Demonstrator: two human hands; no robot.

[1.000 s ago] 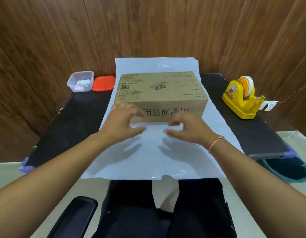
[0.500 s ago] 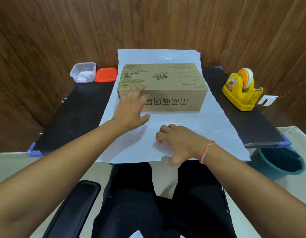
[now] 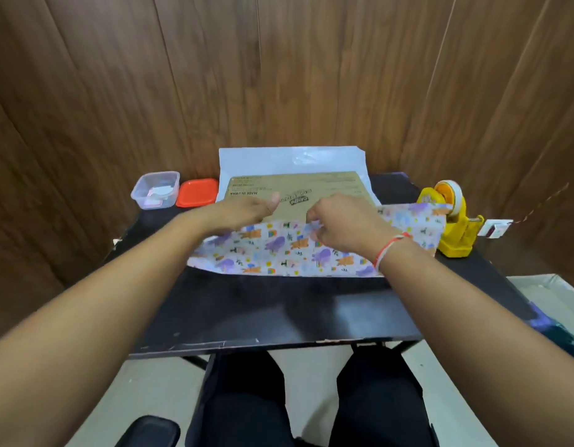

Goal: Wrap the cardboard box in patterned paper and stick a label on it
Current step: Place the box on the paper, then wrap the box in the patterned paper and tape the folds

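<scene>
The cardboard box [image 3: 314, 191] lay at the middle of the worktop's [image 3: 279, 311] far edge, on the patterned paper [image 3: 279, 250], whose near flap was raised against the box's front face, printed side toward the camera. The left hand [image 3: 247, 211] gripped the flap's upper edge at the box's top front edge, thumb up. The right hand [image 3: 338, 221], just beside it, pinched the same edge with curled fingers. The paper's white far end stood against the wooden wall panels [image 3: 279, 75]. A clear plastic tub [image 3: 155, 189] and an orange lid [image 3: 197, 192] sat at the far left corner. A yellow tape dispenser [image 3: 450, 221] sat at the right edge.
</scene>
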